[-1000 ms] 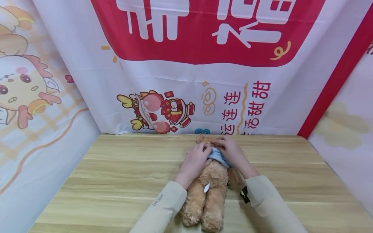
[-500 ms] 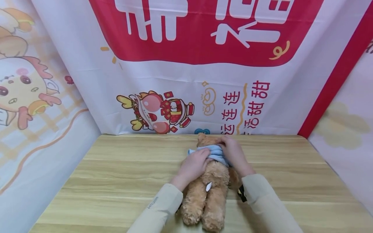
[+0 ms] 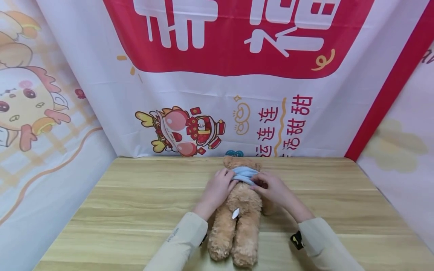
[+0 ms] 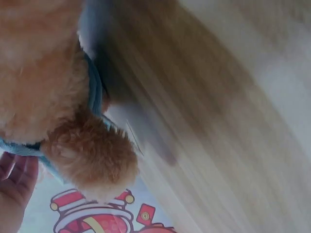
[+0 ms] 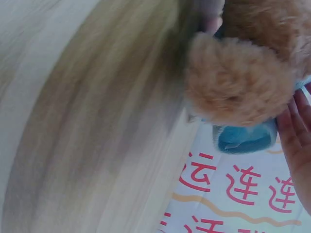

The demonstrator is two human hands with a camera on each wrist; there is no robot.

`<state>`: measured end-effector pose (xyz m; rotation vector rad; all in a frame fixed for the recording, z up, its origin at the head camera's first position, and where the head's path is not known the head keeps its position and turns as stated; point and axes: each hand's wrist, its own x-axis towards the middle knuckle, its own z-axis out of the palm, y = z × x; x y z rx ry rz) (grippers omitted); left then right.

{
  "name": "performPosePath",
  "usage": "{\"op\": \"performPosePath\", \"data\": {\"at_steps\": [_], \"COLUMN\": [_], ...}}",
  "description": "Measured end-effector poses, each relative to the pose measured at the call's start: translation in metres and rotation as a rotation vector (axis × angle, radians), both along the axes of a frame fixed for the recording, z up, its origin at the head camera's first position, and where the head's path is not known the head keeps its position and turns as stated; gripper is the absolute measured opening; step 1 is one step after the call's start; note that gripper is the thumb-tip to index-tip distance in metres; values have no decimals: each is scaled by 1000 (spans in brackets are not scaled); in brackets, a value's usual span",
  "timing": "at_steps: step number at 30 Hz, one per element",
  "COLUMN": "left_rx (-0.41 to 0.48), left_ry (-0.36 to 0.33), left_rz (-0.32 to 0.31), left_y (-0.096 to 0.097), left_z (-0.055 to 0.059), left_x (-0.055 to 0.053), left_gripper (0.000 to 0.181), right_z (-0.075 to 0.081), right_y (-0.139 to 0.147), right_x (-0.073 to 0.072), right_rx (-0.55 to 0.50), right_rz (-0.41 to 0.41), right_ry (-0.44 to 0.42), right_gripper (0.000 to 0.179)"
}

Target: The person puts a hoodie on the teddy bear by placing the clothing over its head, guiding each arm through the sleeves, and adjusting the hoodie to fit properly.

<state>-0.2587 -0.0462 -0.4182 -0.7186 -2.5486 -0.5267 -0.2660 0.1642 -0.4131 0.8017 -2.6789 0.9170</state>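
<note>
A brown plush bear [image 3: 244, 199] lies on the wooden table [image 3: 152, 195], head toward the back edge and legs toward me. A light blue doll shirt [image 3: 245, 174] is bunched across its upper body, below the head. My left hand [image 3: 218, 188] grips the shirt's left side, fingers over the cloth and thumb under it. On the other side, my right hand [image 3: 272, 188] pinches the lower right edge between thumb and fingers. A short furry arm [image 5: 238, 82] shows in the right wrist view, with an open blue sleeve [image 5: 245, 138] just past it.
A white tag [image 3: 235, 213] sticks out between the bear's legs. Behind the table's back edge hangs a red and white printed banner [image 3: 183, 86]. Printed cloth panels [image 3: 51, 150] stand at the sides.
My right hand has moved from the shirt's upper edge down to its lower right edge. My left hand has shifted up and left along the cloth. The bear has slid slightly left.
</note>
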Motion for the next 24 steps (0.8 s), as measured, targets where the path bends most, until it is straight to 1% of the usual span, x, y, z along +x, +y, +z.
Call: {"op": "performPosePath", "data": {"at_steps": [2,4,8,11,15,17,19,21,24], "left_rx": [-19,-46,-74,-33,78,87,71,45,46], "left_ry": [-20,-48,-95,-139,-213,-225,-233,-249,-338], "left_rz": [14,14,-13,-40,-49,-50,-59,-84,-139], "left_y": [-2,-3,-5,-7,-11,-14,-16,-19,-26], "left_z": [1,1,3,5,8,9,10,9,7], "left_x": [-1,-2,-3,-4,-5,-6,-7,-8,-10], "left_gripper": [17,17,19,18,18,17,16,14,12], "right_z": [0,-1,-1,-1,-1,-1,-1,-2,-3], "right_y": [-1,-2,-6,-7,-5,-4,-2,1,9], "right_x": [1,1,-2,-3,-2,-1,0,1,2], "right_rx": [10,17,52,62,-3,-50,-87,-107,-94], "right_rz": [13,9,-25,-67,-99,-99,-87,-46,59], "right_ry": [-7,3,38,30,-30,-59,-77,-79,-93], "right_gripper": [19,17,10,8,12,15,18,20,23]}}
